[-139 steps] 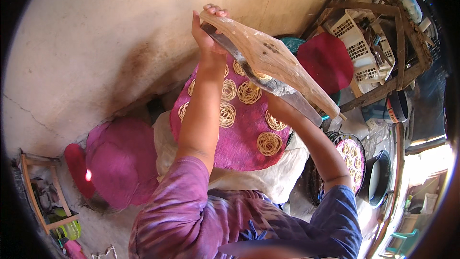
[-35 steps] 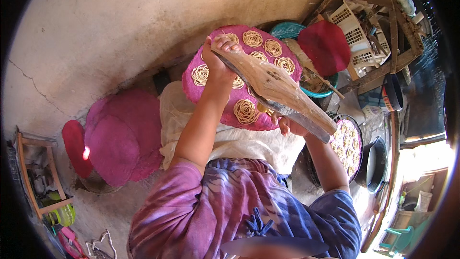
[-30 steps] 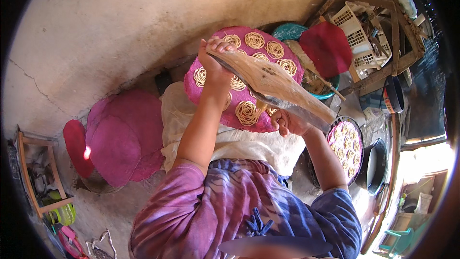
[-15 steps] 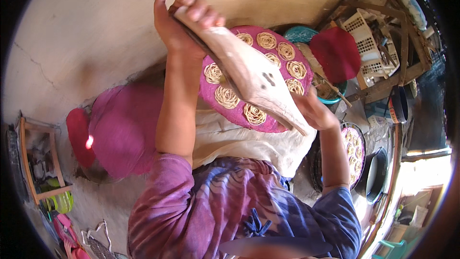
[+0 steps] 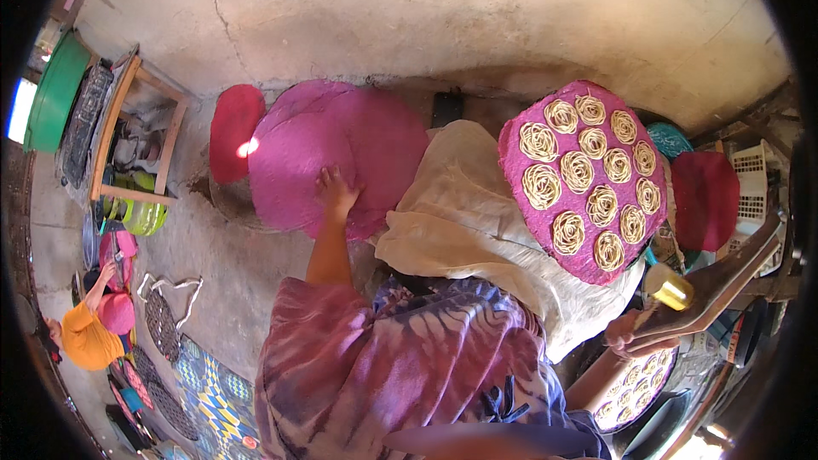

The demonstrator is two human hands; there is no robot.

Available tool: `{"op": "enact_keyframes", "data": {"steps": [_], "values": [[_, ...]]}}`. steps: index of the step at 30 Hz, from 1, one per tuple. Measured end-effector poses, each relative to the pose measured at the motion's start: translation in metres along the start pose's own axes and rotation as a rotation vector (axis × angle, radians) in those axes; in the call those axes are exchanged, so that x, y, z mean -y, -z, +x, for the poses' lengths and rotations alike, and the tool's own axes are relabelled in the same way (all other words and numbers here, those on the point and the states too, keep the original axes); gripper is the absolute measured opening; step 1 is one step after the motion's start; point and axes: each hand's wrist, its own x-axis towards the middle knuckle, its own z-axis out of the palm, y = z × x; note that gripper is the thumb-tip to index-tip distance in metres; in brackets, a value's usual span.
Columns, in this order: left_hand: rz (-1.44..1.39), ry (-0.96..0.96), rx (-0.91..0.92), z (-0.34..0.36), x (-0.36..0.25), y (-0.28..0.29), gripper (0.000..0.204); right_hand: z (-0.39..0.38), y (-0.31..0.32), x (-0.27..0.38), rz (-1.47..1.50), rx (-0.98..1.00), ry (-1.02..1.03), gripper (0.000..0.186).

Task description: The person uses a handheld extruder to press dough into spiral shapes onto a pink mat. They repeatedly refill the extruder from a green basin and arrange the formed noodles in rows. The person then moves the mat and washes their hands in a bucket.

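Note:
My left hand (image 5: 338, 193) lies with fingers spread on a stack of round magenta sheets (image 5: 298, 140), left of my lap. At the right, my right hand (image 5: 635, 334) is closed around one end of a long wooden lever tool (image 5: 724, 277). A short yellow cylinder (image 5: 670, 288) sticks out from the tool's near side. Between my hands, a round magenta mat (image 5: 545, 226) rests on the cream cloth (image 5: 452, 204) over my lap. Several pale coiled noodle nests (image 5: 578, 171) sit on it in rows.
Another tray of coiled nests (image 5: 635, 388) lies at the lower right. Farther back stand a white plastic crate (image 5: 750, 172) and a dark red round piece (image 5: 705, 200). A wooden stool (image 5: 115, 132) is at the left; a person in orange (image 5: 89, 341) is beyond it.
My left hand has let go of the wooden tool and moved left onto the magenta stack. My right hand has carried the tool off the mat to the right. The view has swung left.

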Motion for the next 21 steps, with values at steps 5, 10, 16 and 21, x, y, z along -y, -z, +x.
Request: {"op": "enact_keyframes", "data": {"steps": [5, 10, 16, 21], "values": [[-0.486, -0.112, 0.066, 0.035, 0.045, -0.003, 0.016, 0.0, -0.022, 0.038, -0.182, -0.113, 0.154, 0.099], [-0.911, -0.379, -0.134, 0.077, -0.051, 0.205, 0.041, 0.001, -0.038, 0.054, -0.234, -0.079, 0.277, 0.102], [-1.049, -1.167, -0.006, 0.002, -0.196, 0.44, 0.035, -0.008, -0.05, 0.048, -0.275, -0.031, 0.332, 0.107], [-1.282, -1.649, 0.033, -0.07, -0.314, 0.505, 0.048, -0.019, -0.054, 0.045, -0.286, 0.002, 0.4, 0.106]]}}
